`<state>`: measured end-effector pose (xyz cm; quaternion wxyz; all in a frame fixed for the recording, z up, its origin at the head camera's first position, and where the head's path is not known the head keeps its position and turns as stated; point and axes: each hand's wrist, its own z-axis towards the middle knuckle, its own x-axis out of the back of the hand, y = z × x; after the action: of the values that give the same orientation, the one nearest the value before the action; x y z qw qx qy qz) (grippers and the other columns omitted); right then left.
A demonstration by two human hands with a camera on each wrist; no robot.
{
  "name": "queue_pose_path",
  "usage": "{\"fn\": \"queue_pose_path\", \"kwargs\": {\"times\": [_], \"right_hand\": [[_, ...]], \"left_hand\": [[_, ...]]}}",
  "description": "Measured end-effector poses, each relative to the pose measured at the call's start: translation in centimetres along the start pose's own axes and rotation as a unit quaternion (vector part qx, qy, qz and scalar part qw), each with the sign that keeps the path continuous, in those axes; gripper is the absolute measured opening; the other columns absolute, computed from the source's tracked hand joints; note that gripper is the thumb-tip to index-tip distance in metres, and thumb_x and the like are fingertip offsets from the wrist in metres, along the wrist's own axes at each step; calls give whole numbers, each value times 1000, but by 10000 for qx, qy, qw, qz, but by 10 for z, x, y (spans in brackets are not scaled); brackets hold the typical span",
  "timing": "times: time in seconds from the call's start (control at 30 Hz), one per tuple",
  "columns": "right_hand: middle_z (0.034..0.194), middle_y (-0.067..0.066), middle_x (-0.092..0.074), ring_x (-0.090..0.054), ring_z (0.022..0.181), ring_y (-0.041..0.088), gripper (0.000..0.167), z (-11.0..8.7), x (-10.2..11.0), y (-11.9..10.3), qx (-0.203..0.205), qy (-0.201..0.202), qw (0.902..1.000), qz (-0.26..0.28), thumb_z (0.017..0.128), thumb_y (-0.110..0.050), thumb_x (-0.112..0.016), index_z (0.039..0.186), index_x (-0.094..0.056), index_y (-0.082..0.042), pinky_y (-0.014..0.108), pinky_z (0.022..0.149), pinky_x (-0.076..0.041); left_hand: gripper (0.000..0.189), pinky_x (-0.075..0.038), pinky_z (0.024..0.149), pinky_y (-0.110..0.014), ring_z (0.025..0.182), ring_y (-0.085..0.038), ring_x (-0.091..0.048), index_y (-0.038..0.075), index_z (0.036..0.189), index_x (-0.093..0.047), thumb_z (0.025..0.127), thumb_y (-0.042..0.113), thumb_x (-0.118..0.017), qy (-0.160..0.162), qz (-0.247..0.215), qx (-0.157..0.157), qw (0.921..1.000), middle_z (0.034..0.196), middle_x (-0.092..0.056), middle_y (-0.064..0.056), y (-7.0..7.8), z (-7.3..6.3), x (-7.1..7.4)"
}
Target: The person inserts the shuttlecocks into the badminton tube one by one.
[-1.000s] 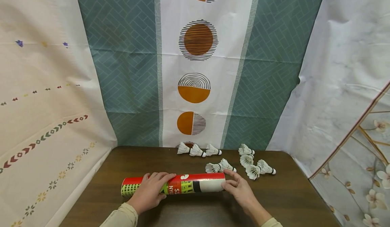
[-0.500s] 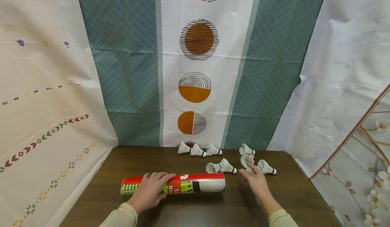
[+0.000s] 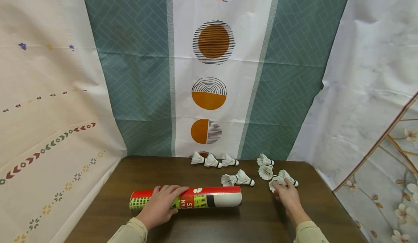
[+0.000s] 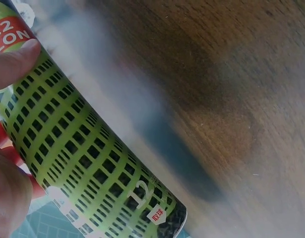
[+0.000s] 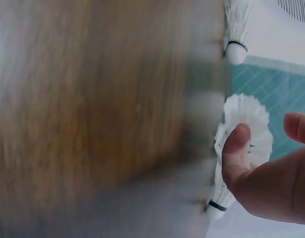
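My left hand point(image 3: 160, 206) grips a red, green and white shuttlecock tube point(image 3: 225, 196) lying sideways on the table. In the left wrist view the thumb lies across the green grid-patterned side of the tube point(image 4: 88, 148), with fingers on the other side. My right hand point(image 3: 288, 196) is at a white feathered shuttlecock point(image 3: 274, 182) in the right-hand group. Seen from the right wrist, the thumb point(image 5: 236, 148) overlaps a shuttlecock skirt point(image 5: 259, 126), while a fingertip stands apart from it. Another shuttlecock point(image 3: 295, 182) lies right behind the fingers.
Two shuttlecocks point(image 3: 243, 177) lie just behind the tube's right end. Along the back edge rest several more, including one point(image 3: 230, 160) near the middle and another point(image 3: 265, 159) farther right. Patterned cloth point(image 3: 142, 90) hangs behind the brown table point(image 3: 212, 225).
My right hand has left the tube's right end and moved right to the shuttlecocks. The shuttlecock at its fingers has shifted slightly right. My left hand stays on the tube.
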<state>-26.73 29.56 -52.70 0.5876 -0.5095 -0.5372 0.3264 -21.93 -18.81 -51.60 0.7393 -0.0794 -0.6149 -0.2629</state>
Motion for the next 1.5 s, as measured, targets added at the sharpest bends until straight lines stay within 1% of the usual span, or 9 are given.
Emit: {"fn": "queue_pose_path", "kwargs": {"times": [0.13,0.3,0.43,0.53,0.73,0.93,1.1,1.3,1.5], "right_hand": [[156,40,-46,-64,90,6,81,5,8,6,-63,186,9997,-173,111,-32,-56,164,-16,13,26,76,-55],[149,35,-57,-61,99,6,72,9,12,10,90,626,9965,-552,107,-44,-63,154,-46,9,19,76,-51],[127,30,-70,-63,95,8,55,9,10,14,267,1137,9892,-886,102,-38,-71,133,-66,7,20,74,-49],[115,25,-75,-62,87,7,45,8,8,15,344,1495,9831,-999,100,-34,-75,120,-73,6,22,71,-49],[110,22,-78,-59,81,1,35,5,6,15,376,1793,9778,-1012,97,-26,-77,115,-77,4,20,68,-48],[119,26,-78,-58,82,-7,44,1,3,12,334,1283,9893,-603,99,-19,-75,134,-64,5,17,69,-48],[128,26,-75,-62,90,-2,55,-5,-3,6,253,592,9976,-254,101,-22,-74,147,-55,0,21,77,-50],[140,27,-69,-63,101,3,65,-12,-14,-7,182,134,9995,-205,102,-30,-75,155,-48,-4,27,89,-47],[126,17,-77,-64,95,6,65,-19,-25,-15,111,-51,9999,54,100,-29,-77,154,-49,-5,29,86,-49]], "left_hand": [[84,-44,108,-74,129,-29,-62,30,153,-55,79,24,-96,15,-15,-35,10000,141,-66,0,2,0,1],[84,-44,107,-74,130,-30,-62,29,152,-56,79,22,-96,16,-55,-43,10000,141,-66,-1,4,0,2],[83,-44,107,-75,129,-30,-62,29,152,-56,79,22,-96,25,-82,-32,10000,141,-66,-1,4,0,2],[83,-43,109,-75,130,-30,-62,30,152,-55,80,23,-96,7,-79,-9,10000,141,-66,-1,4,1,2],[82,-43,107,-75,129,-30,-62,28,152,-56,80,21,-95,30,-84,-36,10000,141,-66,-1,4,0,0],[82,-44,107,-75,129,-30,-63,29,152,-56,80,22,-95,66,-89,-47,9999,141,-66,-1,3,-1,-1],[83,-44,107,-74,130,-29,-62,30,152,-56,80,22,-96,53,-70,-21,10000,141,-66,0,2,-1,-1],[83,-44,107,-74,130,-30,-62,29,152,-56,80,22,-95,25,-95,-5,10000,142,-66,0,2,-1,-1],[84,-44,108,-74,130,-30,-62,30,152,-55,80,24,-96,-21,-108,69,9999,142,-66,-1,3,-2,-1]]}}
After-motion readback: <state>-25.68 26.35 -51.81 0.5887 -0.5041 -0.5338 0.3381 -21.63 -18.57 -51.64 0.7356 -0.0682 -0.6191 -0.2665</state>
